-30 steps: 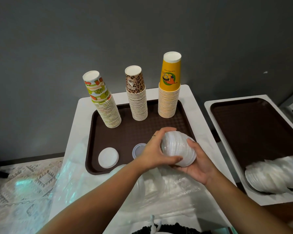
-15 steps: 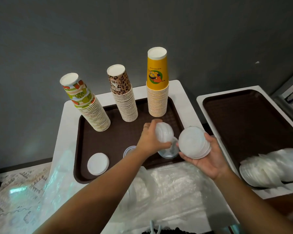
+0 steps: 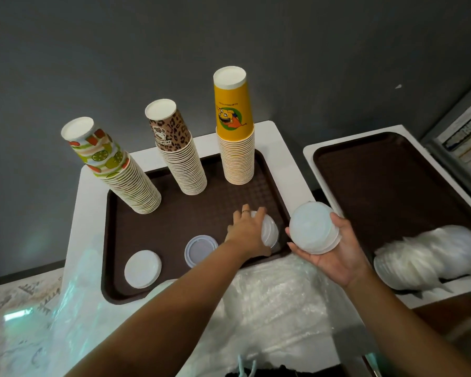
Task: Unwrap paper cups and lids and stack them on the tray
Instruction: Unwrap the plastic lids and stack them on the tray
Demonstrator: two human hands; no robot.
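Three upside-down paper cup stacks stand at the back of the brown tray (image 3: 120, 213): a fruit-print stack (image 3: 114, 167), a leopard-print stack (image 3: 178, 151) and a yellow stack (image 3: 235, 131). My left hand (image 3: 246, 232) grips a short stack of white lids (image 3: 269, 231) low over the tray's near right part. My right hand (image 3: 335, 251) holds a second lid stack (image 3: 312, 227) just past the tray's right edge. Two single lids lie on the tray, a white lid (image 3: 142, 268) and a clear lid (image 3: 200, 250).
Crumpled clear plastic wrap (image 3: 269, 303) covers the near part of the white table (image 3: 76, 213). A second brown tray (image 3: 386, 186) on the right carries a row of wrapped lids (image 3: 424, 257) at its near end. A grey wall stands behind.
I have split the single lid stack in two. My left hand has carried its part down onto the tray, and my right hand has drawn the other part off to the right.
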